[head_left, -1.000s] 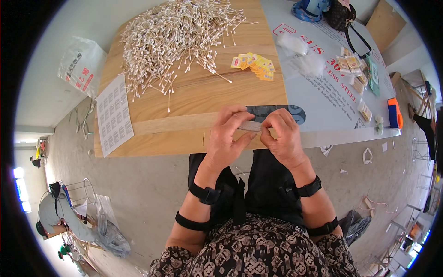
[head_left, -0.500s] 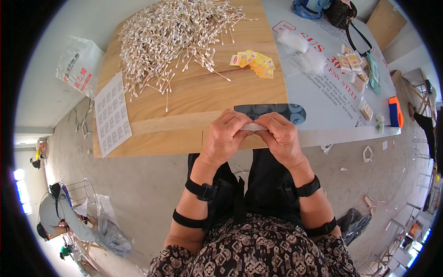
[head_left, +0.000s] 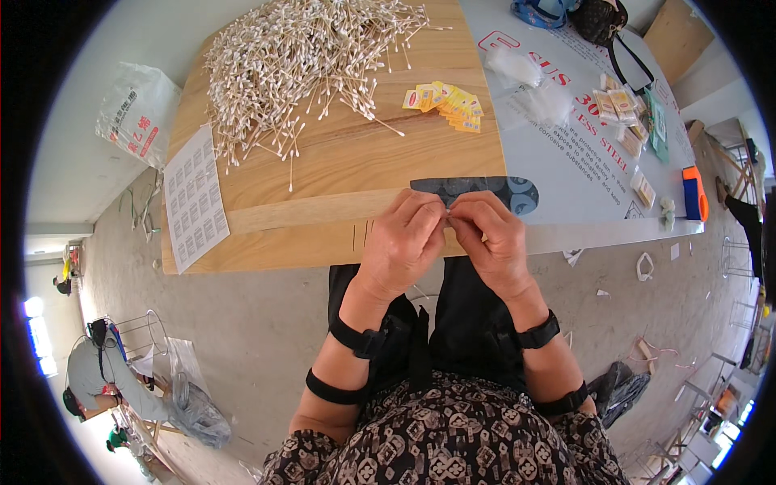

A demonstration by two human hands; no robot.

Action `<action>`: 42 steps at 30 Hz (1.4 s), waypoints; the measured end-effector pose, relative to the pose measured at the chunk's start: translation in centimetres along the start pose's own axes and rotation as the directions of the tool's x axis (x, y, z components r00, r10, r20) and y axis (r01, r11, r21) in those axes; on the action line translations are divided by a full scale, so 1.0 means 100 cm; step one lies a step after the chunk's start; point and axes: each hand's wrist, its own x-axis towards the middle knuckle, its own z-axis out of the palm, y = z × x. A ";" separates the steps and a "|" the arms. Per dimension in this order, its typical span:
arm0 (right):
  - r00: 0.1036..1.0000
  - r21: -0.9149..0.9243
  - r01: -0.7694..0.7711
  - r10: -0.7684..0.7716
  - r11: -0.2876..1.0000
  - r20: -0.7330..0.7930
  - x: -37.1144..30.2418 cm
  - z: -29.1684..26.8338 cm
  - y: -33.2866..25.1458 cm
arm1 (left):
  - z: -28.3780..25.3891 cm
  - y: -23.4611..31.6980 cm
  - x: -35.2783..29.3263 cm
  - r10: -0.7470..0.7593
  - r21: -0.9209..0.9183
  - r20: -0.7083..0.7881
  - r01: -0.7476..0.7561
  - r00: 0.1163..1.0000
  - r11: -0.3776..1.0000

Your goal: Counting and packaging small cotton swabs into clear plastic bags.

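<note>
Pale wood tabletop (head_left: 372,166) met a grey film-covered panel (head_left: 517,149) above a concrete floor (head_left: 275,323). At the table's near edge, the left hand (head_left: 406,238) and the right hand (head_left: 491,242) came together, thumbs and fingertips pinched on a small whitish piece (head_left: 448,214). It sat right between the two sets of fingertips, so nearly covered by them that its shape could not be told. Just beyond the grip lay a dark strip with a round pattern (head_left: 517,194), its near side partly hidden by the hands. Farther off, yellow cards (head_left: 447,103) overlapped in a fan, with a large heap of cotton swabs (head_left: 299,73) to their left. One printed label sheet (head_left: 194,202) rested at the table's left edge.
</note>
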 end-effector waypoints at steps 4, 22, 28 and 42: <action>0.999 -0.053 0.029 -0.028 0.998 0.024 -0.001 0.002 0.001 | 0.002 0.006 0.002 0.019 0.080 0.015 -0.020 1.000 0.997; 0.989 -0.189 0.142 -0.147 0.972 -0.013 -0.032 -0.007 -0.011 | -0.023 0.008 -0.016 -0.815 -0.659 0.481 0.747 0.323 -0.093; 0.992 -0.065 0.114 -0.110 0.991 0.055 -0.032 -0.010 -0.020 | -0.004 0.011 -0.030 -0.738 -0.722 0.416 0.686 0.532 0.087; 0.926 0.512 -0.348 0.374 0.785 0.056 -0.031 0.002 -0.017 | -0.016 0.035 -0.013 -0.511 -0.662 0.128 0.457 0.850 0.594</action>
